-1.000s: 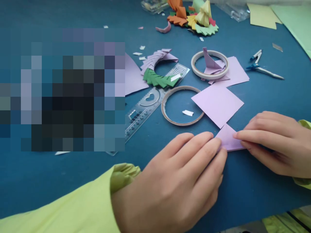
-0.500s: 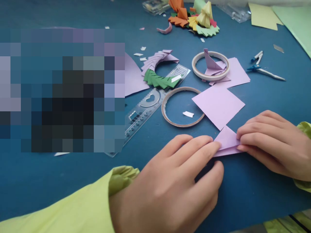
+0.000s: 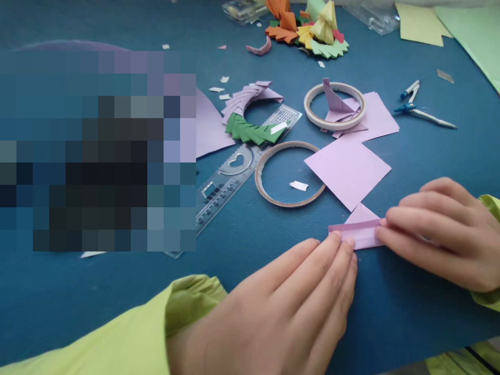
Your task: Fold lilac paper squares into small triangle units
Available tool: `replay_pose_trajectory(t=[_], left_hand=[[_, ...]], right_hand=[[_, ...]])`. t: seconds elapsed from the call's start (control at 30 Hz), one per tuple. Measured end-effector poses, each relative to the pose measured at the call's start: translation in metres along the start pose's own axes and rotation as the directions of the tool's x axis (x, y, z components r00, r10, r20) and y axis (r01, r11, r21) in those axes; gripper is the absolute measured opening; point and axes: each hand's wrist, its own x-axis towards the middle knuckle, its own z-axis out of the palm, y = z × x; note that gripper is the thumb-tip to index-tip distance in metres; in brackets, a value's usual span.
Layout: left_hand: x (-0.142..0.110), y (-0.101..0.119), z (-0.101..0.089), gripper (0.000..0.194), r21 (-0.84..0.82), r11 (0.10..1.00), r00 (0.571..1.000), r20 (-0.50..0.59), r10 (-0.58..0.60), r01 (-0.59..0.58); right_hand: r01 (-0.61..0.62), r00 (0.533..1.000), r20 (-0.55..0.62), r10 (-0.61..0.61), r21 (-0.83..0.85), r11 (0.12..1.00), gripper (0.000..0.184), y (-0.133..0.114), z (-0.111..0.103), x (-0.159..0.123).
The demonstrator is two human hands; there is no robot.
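A folded piece of light purple paper [image 3: 363, 234] lies on the blue table, a small triangle pointing away from me and a strip turned up along its near side. My left hand [image 3: 289, 307] has its fingers together, the tips pressing the strip's left part from the near side. At the right end, my right hand [image 3: 449, 234] pinches the same paper between thumb and fingers. Just beyond it is a flat purple paper square [image 3: 349, 169]. Left of that square lies a tape roll [image 3: 261, 190] with a white scrap inside its ring.
A second tape roll [image 3: 308, 112] rests on purple papers around a folded piece. A purple and green paper ring [image 3: 250, 127] overlaps a clear ruler [image 3: 219, 195]. A compass [image 3: 408, 108] lies right; orange and yellow paper models [image 3: 304, 31] stand behind. Blurred blocks cover the left.
The near edge of the purple paper is now folded up into a strip across the triangle's base. My left fingers have closed together and shifted onto that strip; the right hand still pinches its end.
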Motion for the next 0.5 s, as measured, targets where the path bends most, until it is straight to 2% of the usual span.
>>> replay_pose_trajectory(t=[0.1,0.17,0.33,0.5], left_hand=[[-0.0005,0.0021,-0.0002,0.029,0.011,1.0,0.999,0.037,-0.014,0.014],[-0.0009,0.0045,0.0003,0.03,0.016,0.999,0.999,0.021,-0.037,0.037],[0.0001,0.0088,0.0026,0.028,0.056,0.997,0.998,-0.029,-0.052,0.053],[0.007,0.003,0.0006,0.028,-0.034,0.995,0.994,-0.06,-0.093,0.091]], right_hand=[[0.101,0.995,0.025,-0.102,0.032,0.994,0.032,-0.0057,-0.0007,-0.0028],[0.129,0.99,0.042,-0.131,0.038,0.991,0.033,-0.0085,0.0004,-0.0041],[0.105,0.993,0.056,-0.106,0.031,0.994,0.036,-0.009,0.0028,-0.0031],[0.07,0.995,0.068,-0.075,0.069,0.995,0.035,-0.0103,-0.0003,-0.0019]])
